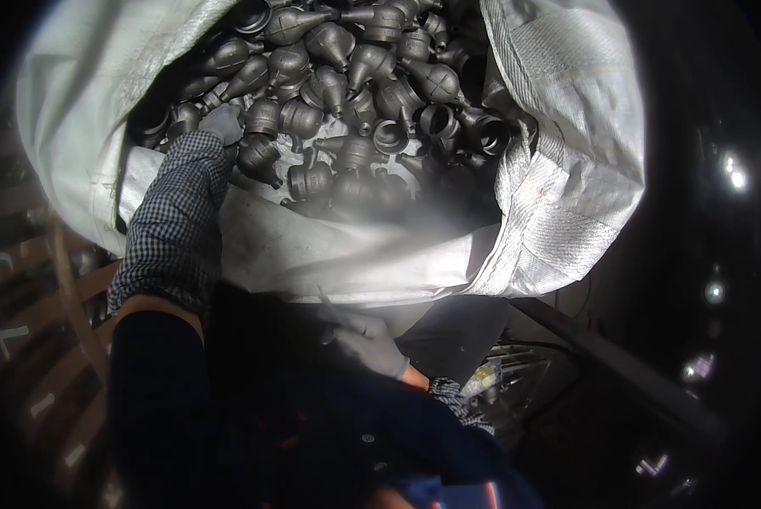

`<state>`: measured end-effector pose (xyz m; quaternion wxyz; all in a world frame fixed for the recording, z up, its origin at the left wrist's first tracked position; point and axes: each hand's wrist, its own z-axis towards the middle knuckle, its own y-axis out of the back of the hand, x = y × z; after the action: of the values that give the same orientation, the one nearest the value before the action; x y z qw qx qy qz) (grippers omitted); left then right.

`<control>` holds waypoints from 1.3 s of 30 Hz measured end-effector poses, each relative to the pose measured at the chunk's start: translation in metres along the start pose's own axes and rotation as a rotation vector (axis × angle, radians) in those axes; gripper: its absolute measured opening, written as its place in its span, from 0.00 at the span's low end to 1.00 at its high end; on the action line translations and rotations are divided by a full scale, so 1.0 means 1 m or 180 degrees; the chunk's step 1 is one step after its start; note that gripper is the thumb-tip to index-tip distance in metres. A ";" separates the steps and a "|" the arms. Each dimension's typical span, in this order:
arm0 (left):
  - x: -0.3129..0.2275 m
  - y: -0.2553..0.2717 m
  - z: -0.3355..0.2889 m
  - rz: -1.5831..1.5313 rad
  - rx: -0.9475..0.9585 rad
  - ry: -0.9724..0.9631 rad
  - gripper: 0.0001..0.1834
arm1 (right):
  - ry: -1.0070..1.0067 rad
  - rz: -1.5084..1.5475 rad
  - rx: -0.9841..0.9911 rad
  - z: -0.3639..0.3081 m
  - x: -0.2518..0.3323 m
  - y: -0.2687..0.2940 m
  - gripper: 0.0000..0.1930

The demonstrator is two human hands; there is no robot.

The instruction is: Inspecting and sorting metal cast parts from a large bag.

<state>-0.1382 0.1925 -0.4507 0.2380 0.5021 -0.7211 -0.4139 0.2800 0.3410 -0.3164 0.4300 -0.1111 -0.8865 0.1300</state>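
Observation:
Many dark grey, bulb-shaped metal parts (329, 44) with narrow necks and hollow round ends lie heaped in a large white woven bag (567, 68). My left hand (222, 125), in a grey glove and checked sleeve, reaches over the near rim into the left of the heap. Its fingers curl at the narrow end of one metal part and are partly hidden. Outside the bag, below its near rim, is my right hand (367, 343), also gloved in grey. Its fingers stretch out to the left, apart, with no part visible in them; shadow covers some of them.
The bag's near wall (338, 263) folds down between my arms, and a wide strap (524, 212) runs along its right side. A dark bar (618, 356) slants away at the lower right. Brown slats (24, 301) show at the left.

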 end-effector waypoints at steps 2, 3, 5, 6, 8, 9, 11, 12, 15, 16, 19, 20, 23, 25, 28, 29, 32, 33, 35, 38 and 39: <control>0.004 0.000 0.004 -0.0172 -0.0066 -0.0093 0.20 | -0.0006 0.0023 0.0058 0.001 -0.001 0.000 0.20; 0.005 -0.003 0.003 -0.0329 -0.0356 -0.0098 0.11 | 0.0041 -0.0031 0.0009 0.002 -0.001 0.000 0.20; 0.006 -0.005 0.006 -0.0241 -0.0246 -0.0023 0.12 | -0.0010 0.0003 0.0074 0.003 -0.002 0.000 0.20; 0.007 -0.007 0.007 -0.0194 -0.0254 -0.0021 0.13 | -0.0046 -0.0035 -0.0009 0.003 -0.002 0.000 0.20; 0.006 -0.011 0.006 -0.0086 -0.0124 -0.0050 0.17 | -0.0016 -0.0032 0.0056 0.003 -0.002 -0.001 0.20; 0.003 -0.013 0.005 0.0051 -0.0065 -0.0121 0.19 | 0.0034 -0.0022 0.0005 0.003 -0.002 -0.001 0.20; -0.002 -0.012 0.002 0.0353 -0.0084 -0.0155 0.19 | 0.0007 -0.0057 0.0066 0.002 -0.001 -0.001 0.19; -0.003 -0.008 -0.001 0.0366 -0.0108 -0.0130 0.19 | -0.0011 0.0000 0.0010 0.001 0.000 -0.002 0.19; -0.019 0.006 -0.015 0.0094 -0.0649 -0.0126 0.16 | -0.0115 0.0044 -0.0056 -0.001 0.002 -0.003 0.19; -0.022 0.010 -0.025 0.0197 -0.0563 -0.0028 0.16 | -0.0080 0.0091 0.0039 -0.002 0.002 -0.004 0.19; -0.028 0.034 -0.061 -0.0238 -0.0888 -0.0661 0.12 | -0.0021 -0.0007 -0.0008 -0.004 0.006 -0.006 0.19; -0.030 0.043 -0.074 -0.0213 -0.0837 -0.0603 0.12 | -0.0010 -0.0032 0.0055 -0.005 0.006 -0.007 0.19; -0.047 0.061 -0.115 -0.1053 -0.1433 -0.0991 0.08 | 0.0112 -0.0063 0.0086 -0.011 0.007 -0.005 0.18; -0.057 0.072 -0.148 -0.1482 -0.1747 -0.1078 0.09 | 0.0202 0.0045 -0.0069 -0.014 0.006 -0.005 0.18; -0.076 0.083 -0.202 -0.2739 -0.1817 -0.1046 0.10 | 0.0299 0.0348 -0.0408 -0.018 0.002 -0.003 0.17; -0.083 0.084 -0.221 -0.3526 -0.1526 -0.0849 0.09 | 0.0466 0.0509 -0.0470 -0.019 0.001 -0.001 0.16; -0.101 0.081 -0.272 -0.4930 -0.1195 -0.1217 0.08 | 0.1513 -0.0459 -0.0765 -0.020 0.002 0.006 0.20; -0.104 0.081 -0.284 -0.4870 -0.1098 -0.1226 0.10 | 0.1338 -0.0010 -0.0781 -0.021 0.004 0.009 0.21; -0.111 0.074 -0.306 -0.5133 -0.0945 -0.1237 0.10 | 0.1559 0.0549 -0.0753 -0.019 0.009 0.010 0.20; -0.113 0.064 -0.331 -0.5454 -0.0656 -0.1440 0.09 | 0.1711 0.0683 -0.0827 -0.026 0.020 0.005 0.19; -0.112 0.059 -0.337 -0.5516 -0.0520 -0.1236 0.09 | 0.1898 0.0619 -0.0757 -0.031 0.024 0.003 0.19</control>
<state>0.1293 0.1837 -0.2096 -0.2499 0.7735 -0.0841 -0.5764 0.2901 0.3554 -0.2815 0.6400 -0.2777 -0.7159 0.0278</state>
